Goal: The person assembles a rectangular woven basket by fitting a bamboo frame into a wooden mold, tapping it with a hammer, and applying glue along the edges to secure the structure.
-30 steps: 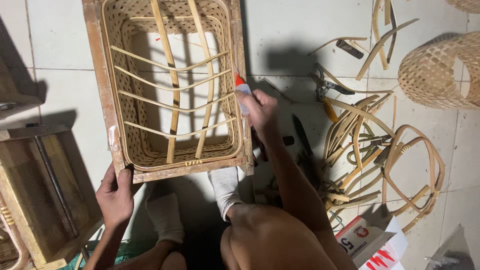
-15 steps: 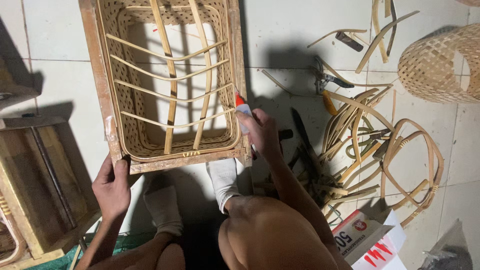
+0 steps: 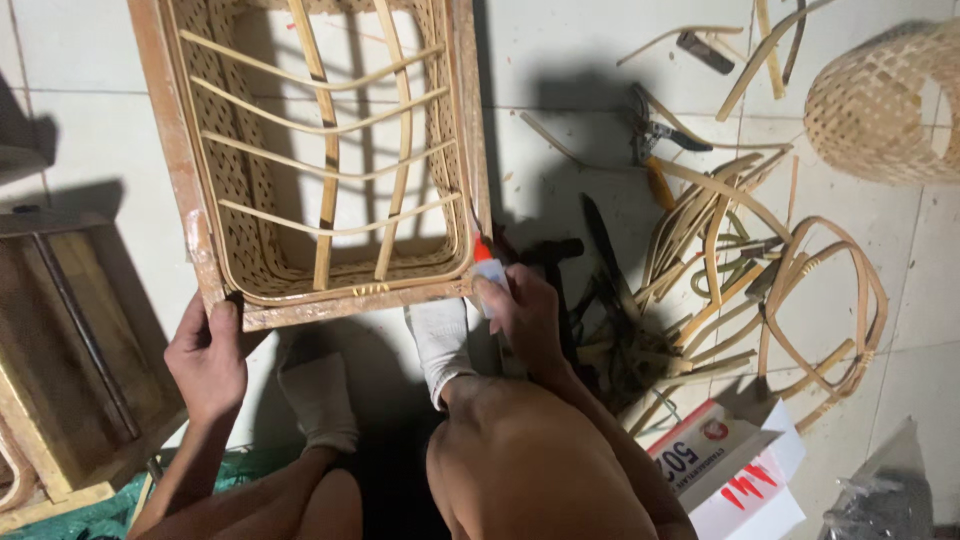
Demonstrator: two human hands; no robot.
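A rectangular woven rattan basket in a wooden frame [image 3: 160, 130] lies on the tiled floor in front of me, crossed by bent cane strips [image 3: 325, 170]. My left hand [image 3: 208, 358] grips the frame's near left corner. My right hand [image 3: 525, 315] holds a small glue tube [image 3: 488, 268] with a red nozzle, its tip touching the frame's near right corner. My feet in white socks [image 3: 435, 340] rest just below the frame.
Loose cane strips and hoops [image 3: 790, 300] are piled on the right with pliers [image 3: 655, 130] and dark tools. A round woven basket [image 3: 885, 100] stands far right. A wooden box [image 3: 60, 340] sits left. A white carton [image 3: 735, 465] lies lower right.
My right hand has slid the glue tube down the frame's right side to the near right corner. The left hand keeps its grip on the left corner.
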